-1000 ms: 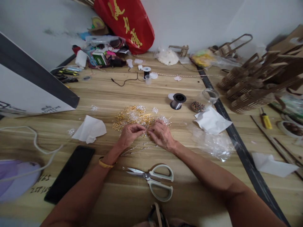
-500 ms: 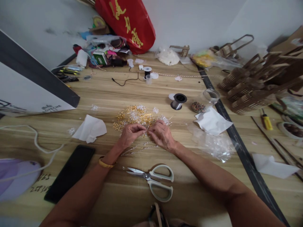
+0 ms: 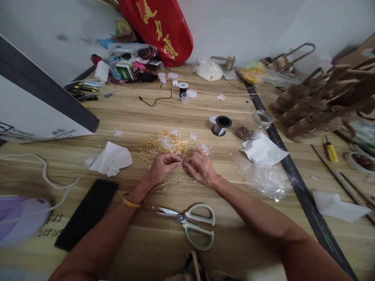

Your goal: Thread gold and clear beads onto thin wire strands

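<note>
My left hand [image 3: 163, 167] and my right hand [image 3: 201, 167] meet fingertip to fingertip at the near edge of a pile of gold and silver beads [image 3: 166, 143]. Both are closed in a pinch. What sits between the fingertips is too small to make out. A thin beaded chain [image 3: 171, 183] lies in a loop on the wood just below, running up toward my right hand. Nearer to me rest scissors [image 3: 184, 218] with pale handles, their blades slightly apart and pointing left.
A black phone [image 3: 88, 214] and a white paper [image 3: 111, 159] lie on the left. To the right are a wire spool [image 3: 221, 125], a clear jar [image 3: 258, 123] of dark beads, another paper [image 3: 263, 150] and a plastic bag [image 3: 268, 181]. Brown woven baskets [image 3: 310, 109] stand at far right.
Both hands stay pinched in almost the same place. The view has shifted very slightly; nothing else has visibly moved.
</note>
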A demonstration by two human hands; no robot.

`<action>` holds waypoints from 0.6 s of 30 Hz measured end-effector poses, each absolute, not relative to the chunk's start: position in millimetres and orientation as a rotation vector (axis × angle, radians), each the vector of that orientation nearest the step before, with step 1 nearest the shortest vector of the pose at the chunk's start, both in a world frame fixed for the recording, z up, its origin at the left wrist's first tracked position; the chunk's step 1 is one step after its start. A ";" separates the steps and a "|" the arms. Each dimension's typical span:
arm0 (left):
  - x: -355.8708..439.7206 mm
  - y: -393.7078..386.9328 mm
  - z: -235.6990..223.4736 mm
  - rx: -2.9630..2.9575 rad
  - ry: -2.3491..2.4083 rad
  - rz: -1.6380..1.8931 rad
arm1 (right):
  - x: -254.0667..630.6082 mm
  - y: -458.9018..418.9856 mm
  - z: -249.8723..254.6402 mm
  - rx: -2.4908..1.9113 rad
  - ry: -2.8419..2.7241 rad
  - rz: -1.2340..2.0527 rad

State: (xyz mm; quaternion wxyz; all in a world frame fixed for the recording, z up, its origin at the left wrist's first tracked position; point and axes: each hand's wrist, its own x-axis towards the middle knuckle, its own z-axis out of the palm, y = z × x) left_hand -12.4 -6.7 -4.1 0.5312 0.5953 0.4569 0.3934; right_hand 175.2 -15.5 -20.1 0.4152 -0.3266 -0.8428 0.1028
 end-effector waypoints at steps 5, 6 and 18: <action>-12.1 -6.4 -1.7 1.422 1.090 0.950 | 174.7 -15.2 -20.1 -0.800 -2.098 0.229; -12.0 -6.3 -0.9 1.426 1.092 0.953 | 174.6 -15.3 -19.8 -0.798 -2.096 0.225; -12.6 -6.5 0.0 1.407 1.080 0.955 | 174.7 -15.4 -18.7 -0.812 -2.108 0.232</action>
